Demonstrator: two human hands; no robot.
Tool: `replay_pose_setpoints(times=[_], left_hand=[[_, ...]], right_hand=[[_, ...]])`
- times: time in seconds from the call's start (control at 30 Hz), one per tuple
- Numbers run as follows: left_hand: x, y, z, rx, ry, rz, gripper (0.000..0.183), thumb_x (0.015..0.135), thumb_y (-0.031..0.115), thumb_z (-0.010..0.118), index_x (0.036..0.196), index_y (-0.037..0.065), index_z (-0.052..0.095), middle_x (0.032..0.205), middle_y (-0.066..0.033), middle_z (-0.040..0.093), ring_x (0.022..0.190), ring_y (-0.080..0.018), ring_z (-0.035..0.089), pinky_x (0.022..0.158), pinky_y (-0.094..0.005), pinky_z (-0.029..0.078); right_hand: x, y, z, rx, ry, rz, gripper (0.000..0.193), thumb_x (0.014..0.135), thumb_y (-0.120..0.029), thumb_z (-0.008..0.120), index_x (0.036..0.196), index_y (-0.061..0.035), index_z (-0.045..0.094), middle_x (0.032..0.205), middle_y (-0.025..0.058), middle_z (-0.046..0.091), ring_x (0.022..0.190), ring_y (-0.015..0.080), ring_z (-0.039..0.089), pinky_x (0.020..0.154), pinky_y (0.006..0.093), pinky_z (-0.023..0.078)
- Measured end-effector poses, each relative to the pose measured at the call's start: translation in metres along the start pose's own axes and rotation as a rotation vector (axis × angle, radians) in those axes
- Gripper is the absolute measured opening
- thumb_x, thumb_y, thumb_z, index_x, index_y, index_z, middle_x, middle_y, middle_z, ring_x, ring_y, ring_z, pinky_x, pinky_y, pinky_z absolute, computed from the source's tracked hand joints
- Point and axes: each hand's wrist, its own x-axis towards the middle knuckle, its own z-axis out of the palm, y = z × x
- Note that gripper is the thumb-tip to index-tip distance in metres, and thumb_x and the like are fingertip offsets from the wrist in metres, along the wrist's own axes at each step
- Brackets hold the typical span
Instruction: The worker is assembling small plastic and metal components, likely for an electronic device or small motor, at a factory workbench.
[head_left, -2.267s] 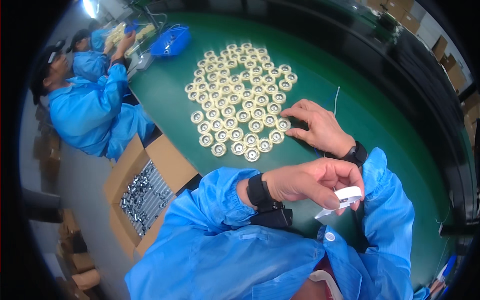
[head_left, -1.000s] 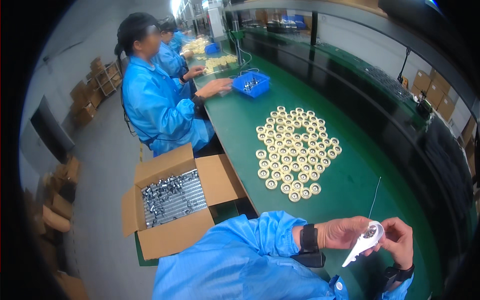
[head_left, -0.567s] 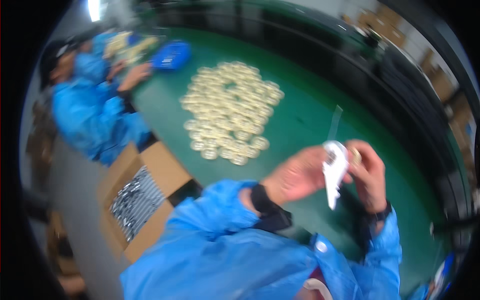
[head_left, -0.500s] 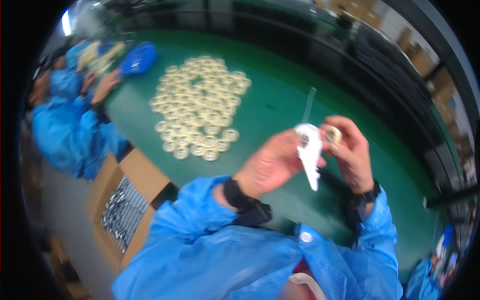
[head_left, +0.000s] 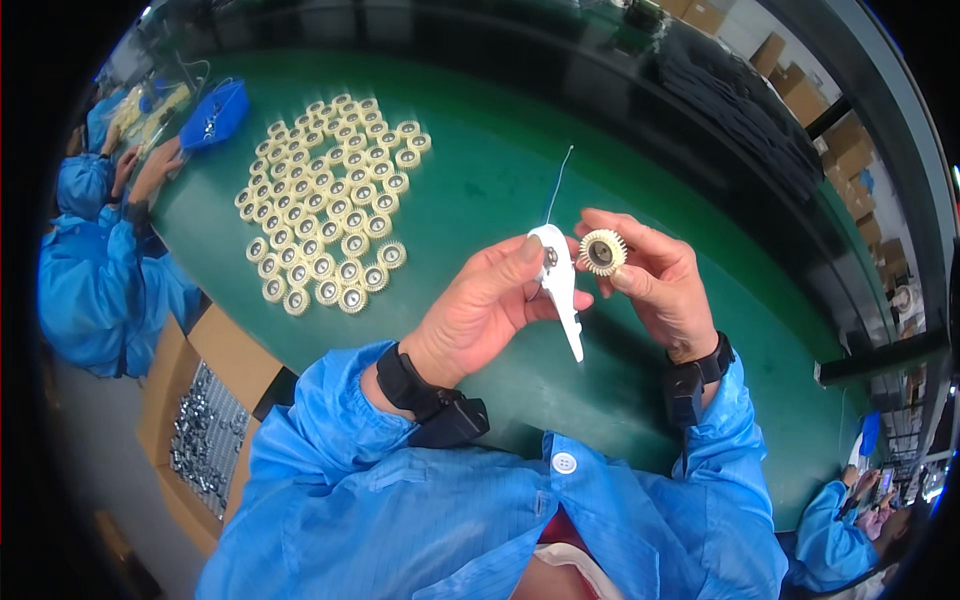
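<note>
Both grips are engaged: the left grip (head_left: 475,315) pinches a white, tapered plastic piece with a rounded head (head_left: 564,295), and the right grip (head_left: 665,285) holds a cream toothed gear with a dark metallic centre (head_left: 603,252), just beside that head at 3 o'clock.

Leftmost, at 8 o'clock from the hands, a brown cardboard box (head_left: 232,345) holds small shiny metal cylinders (head_left: 208,430). Any gear swept over the edge of the green desk (head_left: 430,220) by a sleeve could vanish among them.

At 10 o'clock, loosely packed cream gears (head_left: 321,180) could scatter if the left forearm swings wide.

Nearer the middle, a small metal part (head_left: 551,258) shows in the white head; tipping could spill it, if nothing retains it. Behind, toward 12 o'clock, runs a thin bluish cord (head_left: 558,188); whether it is attached I cannot tell, but it could snag.

Farthest right, the held gear sits at the fingertips, so a slack pinch on its teeth could let it roll away.
</note>
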Motion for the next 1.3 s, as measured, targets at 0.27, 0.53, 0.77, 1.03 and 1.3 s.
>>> replay_pose_setpoints(times=[0.27, 0.53, 0.77, 1.03, 1.3], left_hand=[[0.0, 0.0, 0.0, 0.006, 0.041, -0.104, 0.036, 0.095, 0.033, 0.055, 0.113, 0.001, 0.056, 0.104, -0.0096, 0.063, 0.092, -0.0213, 0.065, 0.083, -0.0314, 0.053], [0.001, -0.006, 0.0, 0.08, 0.026, -0.11, 0.037, 0.094, 0.034, 0.056, 0.112, 0.001, 0.055, 0.1, -0.0074, 0.062, 0.09, -0.0171, 0.063, 0.082, -0.0322, 0.052], [-0.002, 0.0, -0.001, 0.146, -0.019, -0.192, 0.037, 0.091, 0.034, 0.061, 0.11, 0.002, 0.055, 0.096, -0.0056, 0.061, 0.084, -0.0152, 0.063, 0.08, -0.0318, 0.053], [0.001, -0.004, -0.008, 0.055, -0.05, -0.249, 0.037, 0.092, 0.031, 0.061, 0.113, 0.002, 0.054, 0.1, -0.0065, 0.06, 0.089, -0.0158, 0.062, 0.09, -0.0353, 0.05], [0.006, -0.009, -0.007, 0.155, 0.104, -0.079, 0.035, 0.093, 0.017, 0.059, 0.123, 0.001, 0.049, 0.116, -0.0093, 0.058, 0.107, -0.018, 0.057, 0.095, -0.0339, 0.046]], right_hand=[[0.001, 0.006, 0.002, -0.173, 0.004, -0.106, 0.038, 0.073, -0.007, 0.078, 0.106, -0.0013, 0.059, 0.101, 0.0039, 0.059, 0.088, 0.0106, 0.055, 0.075, 0.0248, 0.047], [0.001, 0.013, 0.005, -0.504, 0.026, -0.22, 0.034, 0.07, -0.015, 0.082, 0.095, -0.0042, 0.061, 0.092, 0.0009, 0.06, 0.081, 0.0096, 0.052, 0.07, 0.0245, 0.043], [-0.003, 0.007, 0.007, -0.751, -0.017, -0.411, 0.033, 0.066, -0.017, 0.084, 0.086, -0.0024, 0.062, 0.082, 0.0051, 0.06, 0.07, 0.0138, 0.053, 0.061, 0.027, 0.044], [-0.001, 0.001, 0.01, -1.07, -0.142, -0.562, 0.044, 0.065, -0.023, 0.083, 0.096, -0.0005, 0.061, 0.089, 0.0104, 0.061, 0.078, 0.0228, 0.058, 0.065, 0.0321, 0.046], [-0.002, 0.03, 0.027, -0.798, 0.045, -0.14, 0.053, 0.081, -0.022, 0.072, 0.123, 0.0011, 0.048, 0.117, 0.0151, 0.055, 0.104, 0.023, 0.057, 0.086, 0.0323, 0.047]])
